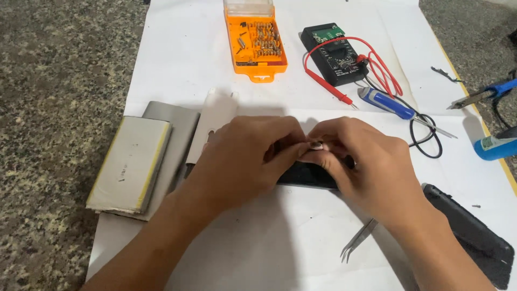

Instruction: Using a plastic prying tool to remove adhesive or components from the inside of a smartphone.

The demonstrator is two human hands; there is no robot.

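Both hands meet over a flat black part [307, 175] on the white sheet [183, 59], mostly covered. Left hand [242, 159] and right hand [366, 161] pinch something tiny between fingertips; can't make out what. Tweezers [358, 240] peek from under the right wrist.

Bare paper [258, 242] nearside; tweezers [358, 241] rightward.

Both forearms came into view bare from the bottom edge, with no sleeve, watch, band or glove showing on either, and the left hand [242, 159] and right hand [366, 161] were bare as well, nails short, no rings on the fingers visible.
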